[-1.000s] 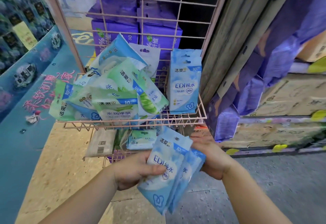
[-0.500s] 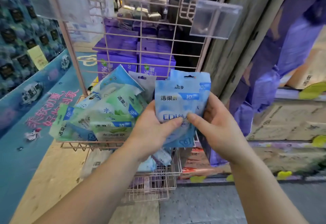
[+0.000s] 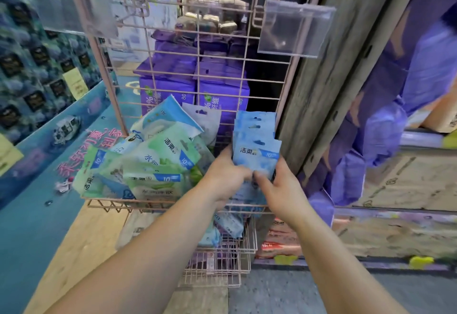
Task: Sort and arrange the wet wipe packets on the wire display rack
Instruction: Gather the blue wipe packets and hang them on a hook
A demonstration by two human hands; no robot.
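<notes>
While hands (image 3: 254,177) grip blue packets (image 3: 257,150) (upright), basket (image 3: 173,206) holds green packets (image 3: 158,165).

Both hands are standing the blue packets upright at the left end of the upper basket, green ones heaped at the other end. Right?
Wrong end. In the head view the left hand and right hand stand the blue packets upright at the right end of the upper basket; the green packets are heaped at its left end.
</notes>
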